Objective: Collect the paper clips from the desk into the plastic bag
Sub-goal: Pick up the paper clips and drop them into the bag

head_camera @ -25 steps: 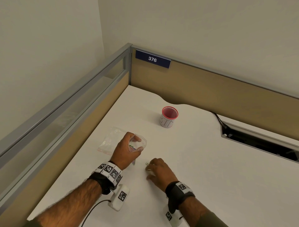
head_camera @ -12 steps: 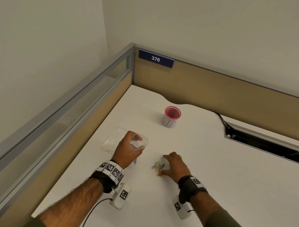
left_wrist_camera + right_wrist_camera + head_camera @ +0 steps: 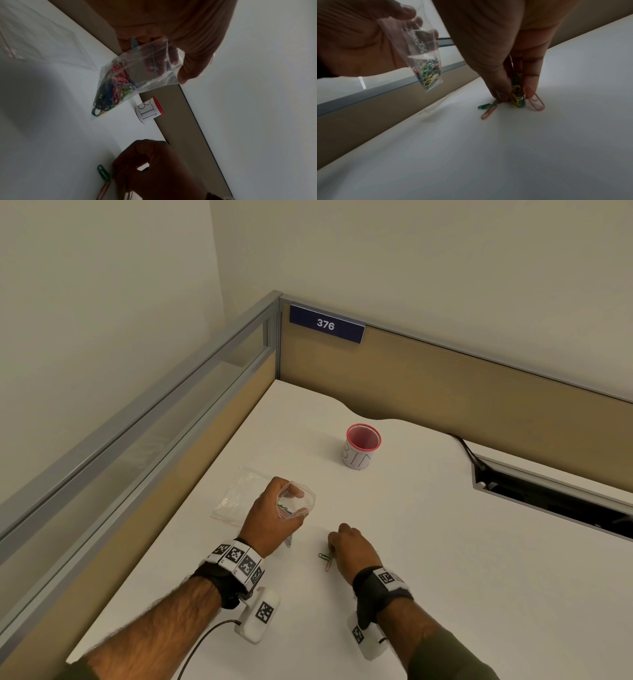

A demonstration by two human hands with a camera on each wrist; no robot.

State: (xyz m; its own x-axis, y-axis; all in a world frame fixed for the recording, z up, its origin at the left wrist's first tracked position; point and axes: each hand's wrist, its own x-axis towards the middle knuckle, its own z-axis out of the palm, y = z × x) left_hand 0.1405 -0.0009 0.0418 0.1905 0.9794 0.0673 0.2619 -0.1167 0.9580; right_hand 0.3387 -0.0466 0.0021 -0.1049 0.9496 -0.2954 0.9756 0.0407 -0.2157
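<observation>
- Head view: my left hand holds the plastic bag by its open mouth, above the bench toward its left edge. My right hand, which half a second ago lay beside a loose spread of paper clips, has now closed over them; only two show.
- Left wrist view: the bag hangs open, many clips already inside.
- Right wrist view: my fingertips pinch a bunch of clips upright on the bench; a few lie loose beside them. Another pass seems needed.
</observation>
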